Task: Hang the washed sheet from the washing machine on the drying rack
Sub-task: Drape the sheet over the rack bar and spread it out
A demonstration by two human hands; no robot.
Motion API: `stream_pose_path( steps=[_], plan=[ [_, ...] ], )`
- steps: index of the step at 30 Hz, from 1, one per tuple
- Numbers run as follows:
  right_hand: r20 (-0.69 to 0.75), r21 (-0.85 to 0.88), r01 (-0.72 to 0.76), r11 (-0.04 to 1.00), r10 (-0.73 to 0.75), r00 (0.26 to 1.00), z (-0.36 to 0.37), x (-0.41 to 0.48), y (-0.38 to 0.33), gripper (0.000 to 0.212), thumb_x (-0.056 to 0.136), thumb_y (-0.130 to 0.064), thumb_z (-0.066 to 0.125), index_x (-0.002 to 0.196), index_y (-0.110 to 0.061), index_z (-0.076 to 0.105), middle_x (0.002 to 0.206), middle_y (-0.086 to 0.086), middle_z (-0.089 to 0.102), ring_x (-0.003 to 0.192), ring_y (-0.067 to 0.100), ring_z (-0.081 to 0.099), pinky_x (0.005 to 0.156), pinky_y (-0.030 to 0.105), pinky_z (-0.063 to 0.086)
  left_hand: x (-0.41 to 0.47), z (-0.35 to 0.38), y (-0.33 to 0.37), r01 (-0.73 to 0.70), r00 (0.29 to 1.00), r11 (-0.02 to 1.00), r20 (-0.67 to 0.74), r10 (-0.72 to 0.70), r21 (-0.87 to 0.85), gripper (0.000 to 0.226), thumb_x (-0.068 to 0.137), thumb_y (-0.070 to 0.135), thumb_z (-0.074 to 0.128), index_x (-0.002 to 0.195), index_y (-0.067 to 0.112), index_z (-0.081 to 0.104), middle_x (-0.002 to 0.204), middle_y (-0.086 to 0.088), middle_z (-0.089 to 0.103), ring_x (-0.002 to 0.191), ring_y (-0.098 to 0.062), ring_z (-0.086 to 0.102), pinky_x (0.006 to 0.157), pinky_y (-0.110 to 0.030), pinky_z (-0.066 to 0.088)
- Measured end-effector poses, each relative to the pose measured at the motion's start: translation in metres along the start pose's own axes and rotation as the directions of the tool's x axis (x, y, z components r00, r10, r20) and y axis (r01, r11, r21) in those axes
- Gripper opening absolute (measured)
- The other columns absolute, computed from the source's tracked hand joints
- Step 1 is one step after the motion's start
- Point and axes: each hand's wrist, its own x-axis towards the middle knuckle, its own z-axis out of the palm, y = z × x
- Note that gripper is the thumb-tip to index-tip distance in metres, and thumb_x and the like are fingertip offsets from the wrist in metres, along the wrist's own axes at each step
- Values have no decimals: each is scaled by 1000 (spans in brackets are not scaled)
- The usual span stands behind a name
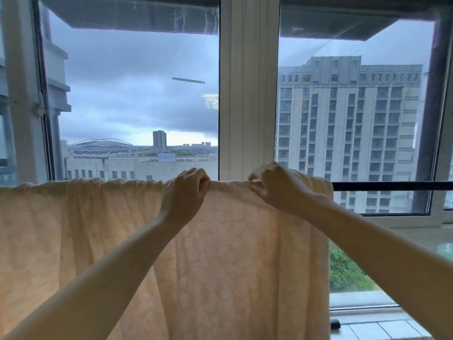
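Both bare forearms reach up and forward from the bottom of the view, meeting at the top edge of the pale peach sheet [220, 253]. The sheet already hangs draped over the dark horizontal bar of the drying rack [392, 186], falling in long folds, so the step in hand looks like the spreading and straightening at the end of the job, not the first throw over the bar.

The left hand [186, 190] is curled closed, its fingers pinching the gathered fold where the cloth crests the bar. The right hand [274, 185] sits just beside it, fingers bent and gripping a bunched bit of the same top edge; whether the thumb is under the cloth or only pressing on it I cannot quite make out, as the hand hides that part.

To the left the sheet is ruched along the bar in small puckers. To the right, its edge ends just past the right hand, and the bar beyond it is bare. The next move, I would judge, calls for drawing the top edge rightward along that free stretch, sliding rather than lifting, so the puckers open out and the wet cloth does not slip off.

Behind it all stands the window [248, 94], with grey sky and a tall block beyond.
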Motion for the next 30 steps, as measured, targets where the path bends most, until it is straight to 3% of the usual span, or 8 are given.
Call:
stream_pose_path(
  steps=[3,7,9,14,18,22,25,30],
  plan=[
    [-33,-4,11,1000,-11,999,15,5,-11,12,92,-28,61,93,-18,66,85,-2,68,74,11,64,73,32,57,-1,-8,-9,4,1000,1000,13,-4,-7,13,95,19,57,86,11,64,82,1,66,69,-13,59,67,-30,51],
    [-84,9,-41,999,42,996,18,17,-21,12,95,-22,56,89,-19,67,77,-3,68,63,8,62,62,27,53,-3,-19,-24,-8,1000,1000,20,8,8,13,95,18,57,87,11,64,82,1,66,67,-9,58,61,-19,47],
    [-86,-29,-70,997,67,994,22,26,-27,15,97,-17,53,86,-17,65,73,-1,65,59,9,59,56,24,47,-3,-21,-27,-12,999,1000,30,12,-10,13,95,18,57,87,11,64,82,2,65,67,-9,59,62,-24,51],
    [-131,184,12,983,13,991,36,54,-59,11,94,-15,58,87,-13,67,76,1,67,64,12,62,62,26,54,4,-23,-23,-11,994,988,109,28,-151,26,88,33,66,107,16,66,94,15,62,79,-2,62,72,-18,51],
    [-131,294,100,951,-64,989,40,56,-69,10,93,-14,60,93,-10,69,83,2,70,72,11,65,72,26,56,6,-25,-32,-28,998,995,59,34,-94,4,86,20,68,86,19,73,72,16,62,64,6,56,64,-12,45],
    [5,159,97,982,-99,995,34,40,-45,19,94,-30,59,96,-12,65,81,0,67,67,8,64,66,22,56,2,-28,-45,-14,999,999,43,16,-41,7,90,13,63,85,14,68,78,7,66,66,0,57,61,-9,43],
    [79,53,62,997,-66,995,28,28,-27,15,95,-29,57,97,-15,62,74,-5,63,59,3,59,51,12,43,1,-32,-53,-16,999,1000,51,16,3,8,93,12,59,88,9,65,81,3,65,66,-7,58,58,-7,37],
    [77,-10,52,999,-51,996,23,11,-1,7,95,-31,55,97,-24,55,75,-11,58,61,2,56,64,28,56,1,-35,-64,-17,998,999,55,15,47,11,96,16,55,87,13,60,82,4,62,67,-10,58,60,-18,44]
  ],
)
